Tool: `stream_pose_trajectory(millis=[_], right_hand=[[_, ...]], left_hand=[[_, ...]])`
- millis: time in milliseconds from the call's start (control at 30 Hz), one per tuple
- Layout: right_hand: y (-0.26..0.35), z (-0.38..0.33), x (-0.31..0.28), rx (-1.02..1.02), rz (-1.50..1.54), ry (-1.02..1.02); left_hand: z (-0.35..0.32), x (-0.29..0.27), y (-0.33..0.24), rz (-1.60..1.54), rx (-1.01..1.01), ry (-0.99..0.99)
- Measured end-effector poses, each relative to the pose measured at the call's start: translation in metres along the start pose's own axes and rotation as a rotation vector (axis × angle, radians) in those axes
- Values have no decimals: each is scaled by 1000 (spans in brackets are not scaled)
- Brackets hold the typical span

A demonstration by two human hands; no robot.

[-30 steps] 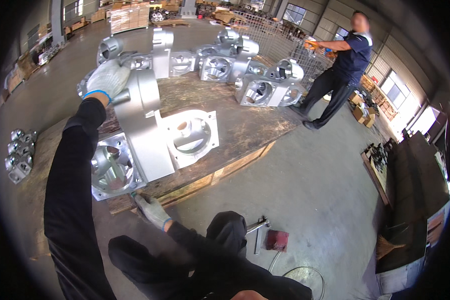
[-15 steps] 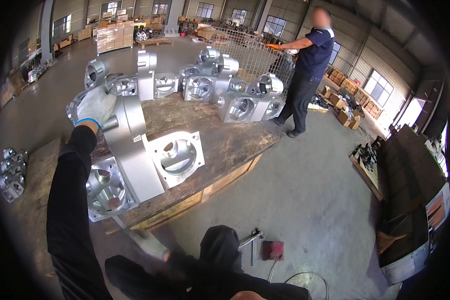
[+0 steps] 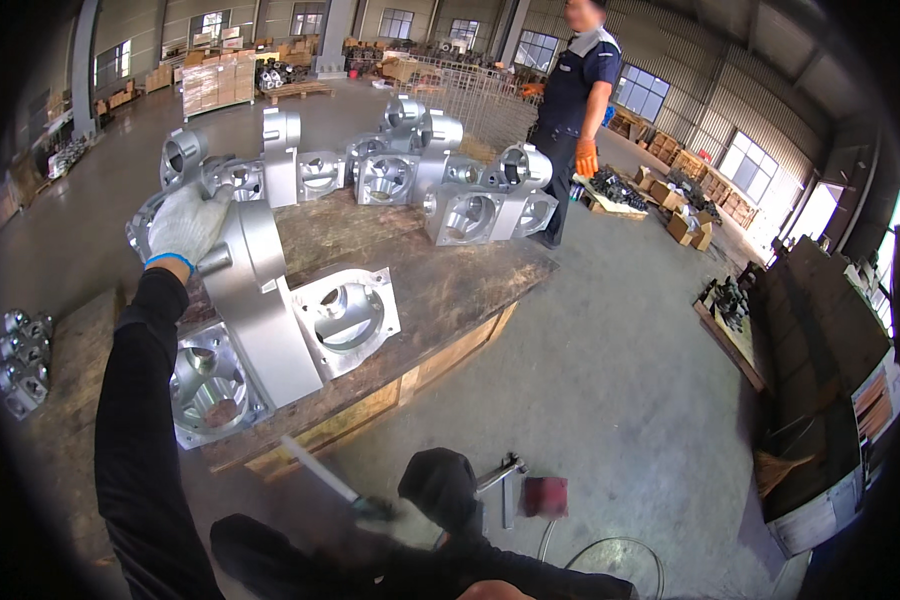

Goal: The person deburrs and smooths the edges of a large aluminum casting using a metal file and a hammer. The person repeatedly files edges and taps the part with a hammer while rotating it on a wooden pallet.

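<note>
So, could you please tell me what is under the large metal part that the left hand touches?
The metal part, touched by the gloved left hand, rests on a brown wooden tabletop, which shows alongside. The surface directly beneath is covered, so its condition cannot be seen.

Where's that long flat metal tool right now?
In the head view's lower left, the tool angles between the nearest metal casting and the person's dark knee, beside the table.
</note>
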State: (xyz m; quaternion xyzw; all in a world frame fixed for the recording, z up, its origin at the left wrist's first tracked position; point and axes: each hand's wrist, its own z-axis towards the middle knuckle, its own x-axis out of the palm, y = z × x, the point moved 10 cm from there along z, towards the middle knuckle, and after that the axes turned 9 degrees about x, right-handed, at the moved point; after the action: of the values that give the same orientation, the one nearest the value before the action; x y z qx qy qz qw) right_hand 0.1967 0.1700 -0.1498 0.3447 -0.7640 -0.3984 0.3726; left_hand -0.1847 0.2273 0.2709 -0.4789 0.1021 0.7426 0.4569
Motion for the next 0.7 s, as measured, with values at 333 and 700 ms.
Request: stream_pose_trajectory(millis=[333,700], right_hand=[[204,23,-137,-648,-68,-855],[263,139,-139,-498,164,-543]], left_hand=[[-19,-5,-13,146,115,-76],[-35,-15,-51,176,167,-99]])
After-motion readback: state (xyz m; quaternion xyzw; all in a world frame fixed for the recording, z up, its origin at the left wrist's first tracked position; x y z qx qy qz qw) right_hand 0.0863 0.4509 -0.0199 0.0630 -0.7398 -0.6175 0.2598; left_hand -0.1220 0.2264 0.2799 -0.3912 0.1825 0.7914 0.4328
